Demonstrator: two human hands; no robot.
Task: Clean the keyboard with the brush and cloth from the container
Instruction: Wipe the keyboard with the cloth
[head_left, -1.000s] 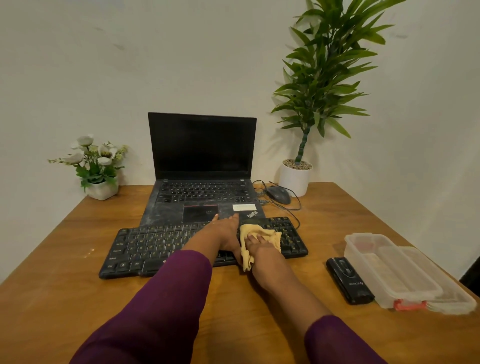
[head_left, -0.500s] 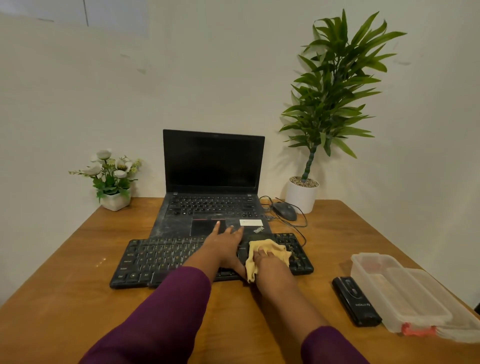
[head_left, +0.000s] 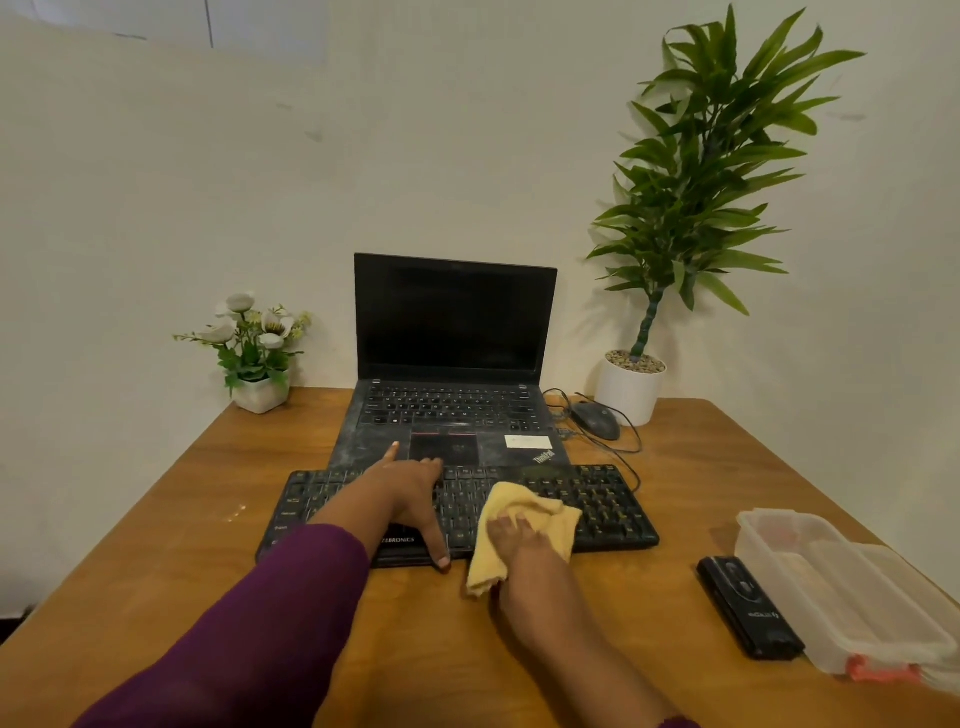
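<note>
A black keyboard (head_left: 597, 499) lies across the wooden table in front of a laptop. My left hand (head_left: 410, 488) rests flat on its middle, fingers spread, thumb hooked over the front edge. My right hand (head_left: 519, 545) presses a yellow cloth (head_left: 519, 514) onto the keys just right of centre, with a corner of the cloth hanging over the front edge. A clear plastic container (head_left: 831, 587) with its lid beside it sits at the right. The flat black object (head_left: 748, 608) lying next to the container may be the brush; I cannot tell.
An open black laptop (head_left: 452, 364) stands behind the keyboard. A mouse (head_left: 597, 421) and its cable lie to its right, by a tall potted plant (head_left: 631, 384). A small flower pot (head_left: 260, 395) stands at the back left. The table (head_left: 156, 519) ends near the container.
My right hand has slid the cloth leftward along the keyboard's front rows. My left hand has shifted left with it. The head camera has tilted up, showing more wall.
</note>
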